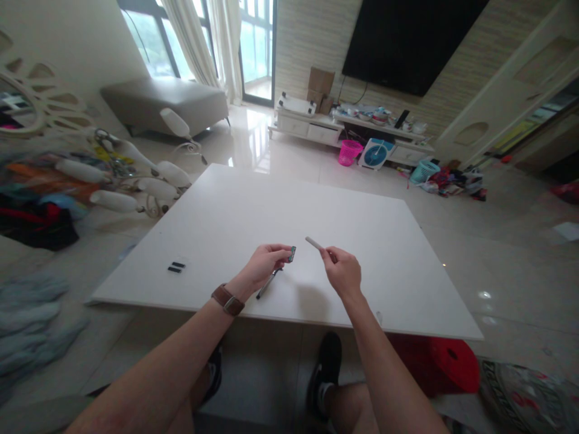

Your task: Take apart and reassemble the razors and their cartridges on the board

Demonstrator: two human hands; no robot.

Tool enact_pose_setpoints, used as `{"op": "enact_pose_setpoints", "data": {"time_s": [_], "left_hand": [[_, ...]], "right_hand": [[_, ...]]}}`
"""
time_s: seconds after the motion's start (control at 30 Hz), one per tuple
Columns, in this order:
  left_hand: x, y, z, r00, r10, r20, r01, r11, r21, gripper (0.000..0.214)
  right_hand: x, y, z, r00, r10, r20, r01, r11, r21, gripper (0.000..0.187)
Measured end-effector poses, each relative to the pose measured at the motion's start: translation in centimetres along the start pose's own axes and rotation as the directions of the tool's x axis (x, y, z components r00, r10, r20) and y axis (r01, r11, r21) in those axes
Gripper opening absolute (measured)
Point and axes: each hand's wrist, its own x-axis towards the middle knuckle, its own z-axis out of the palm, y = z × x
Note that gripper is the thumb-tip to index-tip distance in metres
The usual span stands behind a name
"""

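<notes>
Over the near part of the white table (289, 208), my left hand (266, 262) pinches a small green-and-black piece (292, 253) that looks like a circuit board. My right hand (342, 269) grips one end of a thin, flat grey strip (313, 243), whose free end points up and to the left. A gap separates the strip from the small board. Just below my left hand lies a slim dark, pen-like tool (268, 284), partly shiny; its kind is unclear. Two short black strips (176, 267) rest side by side farther left on the table.
White lamp shades on curled arms (158, 188) stand close to the table's left edge. Beneath its near right corner is a red roll-like object (452, 364). Beyond the table are a pink basket (349, 153), a blue-and-white fan (376, 154) and a low cabinet (298, 125).
</notes>
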Motion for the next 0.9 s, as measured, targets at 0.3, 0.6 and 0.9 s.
{"op": "enact_pose_setpoints", "data": {"time_s": [0.3, 0.6, 0.9], "left_hand": [[0.1, -0.2, -0.1, 1.0, -0.005, 0.011, 0.004, 0.999, 0.045, 0.021], [0.3, -0.3, 0.0, 0.999, -0.002, -0.051, -0.001, 0.999, -0.051, 0.021], [-0.1, 0.1, 0.2, 0.999, 0.039, -0.032, -0.04, 0.999, -0.022, 0.017]], "right_hand": [[-0.1, 0.3, 0.1, 0.997, -0.019, 0.069, 0.019, 1.0, 0.003, 0.038], [0.3, 0.4, 1.2, 0.988, 0.046, 0.149, -0.12, 0.833, 0.54, 0.047], [-0.2, 0.4, 0.8, 0.99, 0.011, 0.144, -0.066, 0.921, 0.384, 0.046]]}}
